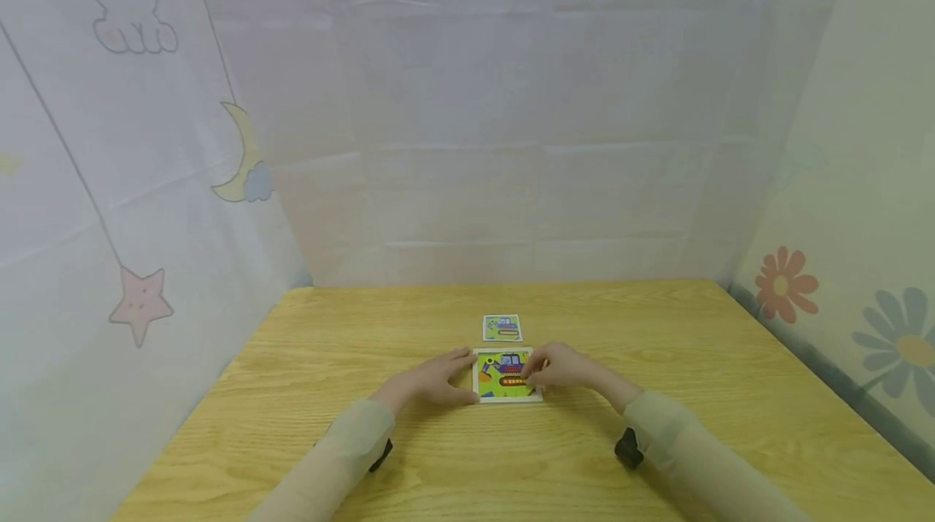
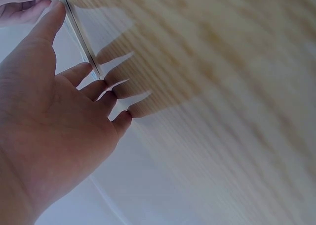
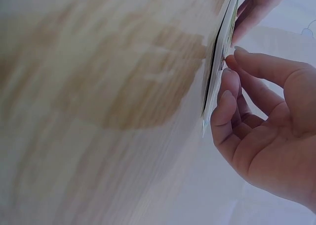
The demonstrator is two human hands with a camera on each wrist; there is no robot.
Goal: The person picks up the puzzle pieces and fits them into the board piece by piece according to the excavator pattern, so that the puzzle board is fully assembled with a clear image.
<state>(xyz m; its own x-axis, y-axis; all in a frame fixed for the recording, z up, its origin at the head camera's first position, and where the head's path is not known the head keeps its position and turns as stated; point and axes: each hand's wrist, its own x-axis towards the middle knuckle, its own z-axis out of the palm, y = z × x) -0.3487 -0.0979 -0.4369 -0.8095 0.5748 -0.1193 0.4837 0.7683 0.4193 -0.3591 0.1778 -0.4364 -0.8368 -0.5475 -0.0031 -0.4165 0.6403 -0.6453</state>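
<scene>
A white-framed picture board (image 1: 491,386), apparently a puzzle, lies flat on the table and shows a purple and red excavator on green. My left hand (image 1: 436,380) rests at the board's left edge, fingers spread and fairly straight, as the left wrist view also shows of the left hand (image 2: 59,121). Over the board's right part is my right hand (image 1: 561,366), with bent fingers on its surface. In the right wrist view, the right hand (image 3: 276,116) has thumb and index tips close together at the board; whether a piece is between them is hidden.
A smaller card (image 1: 501,328) with a similar excavator picture lies just behind the board. The wooden table (image 1: 351,327) meets a pale cloth wall (image 1: 467,140) at the back. Printed cloth hangs along both sides.
</scene>
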